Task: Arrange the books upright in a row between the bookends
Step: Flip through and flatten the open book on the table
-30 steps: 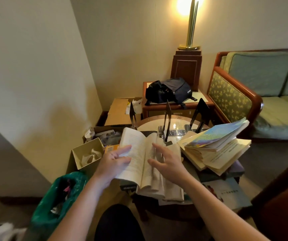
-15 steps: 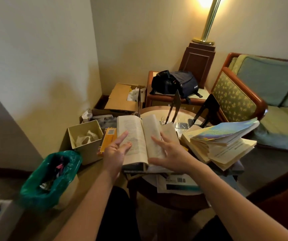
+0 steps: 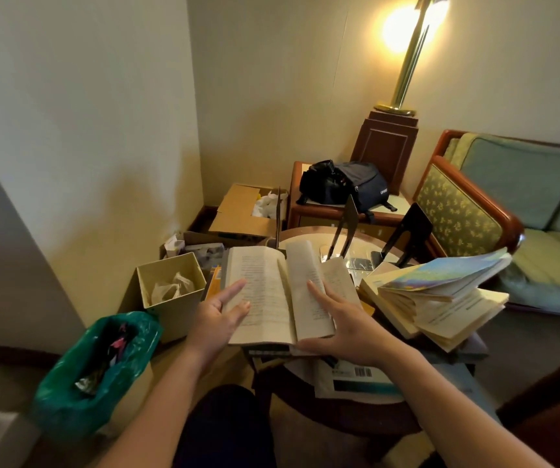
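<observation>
Green-bagged bin [image 3: 99,363] low on the left. On the round worktop [image 3: 309,235] both hands lie flat with fingers loose, gripping nothing: left hand [image 3: 219,315] on the left page and right hand [image 3: 342,320] on the right page of an open book [image 3: 268,288]. A messy pile of books [image 3: 440,302] sits just right of it, black bookends [image 3: 410,236] stand beyond, and a backpack [image 3: 342,184] and lit lamp [image 3: 407,62] fill the corner

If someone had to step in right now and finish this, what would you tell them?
Left hand: open, fingers on the open book's left page.
Right hand: open, flat on its right pages.
The bookends stand behind on the table; a slumped pile of books lies to the right.
Done: nothing upright yet.
Left: close this book, stand every book between the bookends.
</observation>
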A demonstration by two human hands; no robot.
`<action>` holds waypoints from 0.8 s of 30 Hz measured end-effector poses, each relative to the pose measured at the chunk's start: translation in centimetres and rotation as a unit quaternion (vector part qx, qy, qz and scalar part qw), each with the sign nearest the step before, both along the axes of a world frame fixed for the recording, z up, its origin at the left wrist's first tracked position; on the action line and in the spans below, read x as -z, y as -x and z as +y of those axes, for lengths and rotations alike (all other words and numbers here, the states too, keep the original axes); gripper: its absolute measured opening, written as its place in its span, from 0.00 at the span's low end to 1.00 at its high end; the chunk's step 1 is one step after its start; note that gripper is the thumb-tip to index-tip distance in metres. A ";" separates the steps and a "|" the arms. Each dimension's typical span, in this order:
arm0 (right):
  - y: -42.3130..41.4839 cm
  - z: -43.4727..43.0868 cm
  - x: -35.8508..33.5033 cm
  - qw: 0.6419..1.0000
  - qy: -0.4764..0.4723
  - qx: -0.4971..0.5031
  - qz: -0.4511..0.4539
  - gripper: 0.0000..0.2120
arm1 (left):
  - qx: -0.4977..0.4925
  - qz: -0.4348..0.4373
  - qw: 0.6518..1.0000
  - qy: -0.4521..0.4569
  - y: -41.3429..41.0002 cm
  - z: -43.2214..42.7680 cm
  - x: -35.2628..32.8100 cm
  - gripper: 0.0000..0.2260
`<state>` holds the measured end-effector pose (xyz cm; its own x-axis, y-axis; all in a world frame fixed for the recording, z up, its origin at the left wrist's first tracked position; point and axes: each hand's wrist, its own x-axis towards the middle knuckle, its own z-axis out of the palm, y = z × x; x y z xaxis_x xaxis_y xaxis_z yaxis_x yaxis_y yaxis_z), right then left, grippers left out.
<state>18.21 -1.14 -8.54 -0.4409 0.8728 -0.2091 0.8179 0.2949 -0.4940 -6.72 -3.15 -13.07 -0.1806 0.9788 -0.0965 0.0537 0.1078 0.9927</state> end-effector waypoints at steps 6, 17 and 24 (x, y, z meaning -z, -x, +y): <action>0.0 0.2 0.3 1.000 -0.011 -0.002 0.002 0.54 | 0.009 -0.004 1.000 0.001 -0.1 0.5 0.4 0.19; 2.8 0.2 0.0 0.996 -0.088 0.017 -0.017 0.42 | 0.017 -0.045 0.999 0.000 -0.6 0.7 0.2 0.21; 5.6 0.6 1.1 0.978 -0.158 -0.085 -0.102 0.50 | -0.019 -0.161 0.984 0.068 -0.5 0.8 -0.6 0.14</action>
